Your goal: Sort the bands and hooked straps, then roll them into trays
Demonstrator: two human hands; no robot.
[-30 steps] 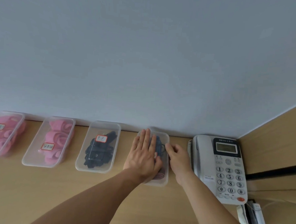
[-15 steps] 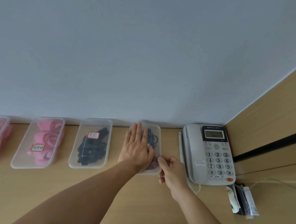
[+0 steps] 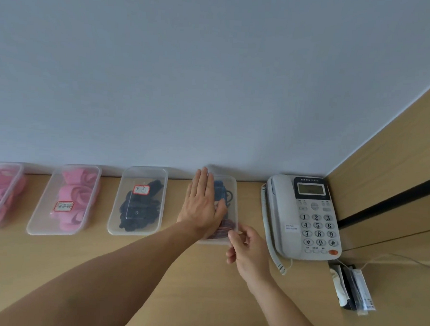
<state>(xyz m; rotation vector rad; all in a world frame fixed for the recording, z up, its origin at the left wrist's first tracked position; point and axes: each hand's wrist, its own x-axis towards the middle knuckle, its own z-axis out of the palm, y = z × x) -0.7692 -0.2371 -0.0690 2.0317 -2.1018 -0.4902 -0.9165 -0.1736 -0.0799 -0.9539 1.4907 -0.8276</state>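
Observation:
Several clear lidded trays stand in a row against the wall. The rightmost tray (image 3: 232, 188) holds dark blue hooked straps (image 3: 221, 191) and a reddish roll (image 3: 224, 229). My left hand (image 3: 201, 207) lies flat on its lid with straight fingers. My right hand (image 3: 246, 249) has its fingers curled at the tray's near right corner, pinching the lid edge. To the left, a tray (image 3: 138, 201) holds black straps, and two trays (image 3: 65, 201) (image 3: 0, 194) hold rolled pink bands.
A grey desk phone (image 3: 303, 216) sits right of the trays, its coiled cord (image 3: 273, 250) close to my right hand. Small plastic packets (image 3: 351, 289) lie in front of it. A wooden side panel (image 3: 394, 184) closes the right. Bare wooden desk lies in front.
My right hand slid from the tray's far right edge down to its near right corner. My left hand stayed flat on the lid. The view shifted right.

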